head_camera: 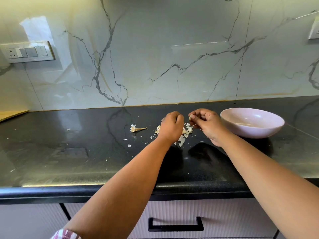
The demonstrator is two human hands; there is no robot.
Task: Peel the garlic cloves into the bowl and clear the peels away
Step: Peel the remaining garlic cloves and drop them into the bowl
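Your right hand [206, 122] pinches a clove [190, 117] between curled fingertips, held above the counter [69, 152], just left of the bowl [252, 122]. Your left hand [170, 125] is curled too, knuckles toward you; whether it grips a peel or nothing, you cannot tell from this angle. The two hands are near each other but apart.

The bowl looks empty from here, though its near wall hides part of the inside. More cloves and a heap of peels [187, 131] lie under and between your hands, and the stripped stalk [138, 129] rests apart to the left.

Watch these risks:
- The clove is small and likely slick once bared. A loose pinch could drop it into the peels, where pale clove and pale skin are hard to tell apart.
- The skins are light. A quick sweep of either arm could scatter them further; flecks already reach far to the left.
- When you clear the peels, unpeeled cloves in the heap could go with them. Sort them out first.
- A peel clinging to your fingers could ride into the bowl with the clove.
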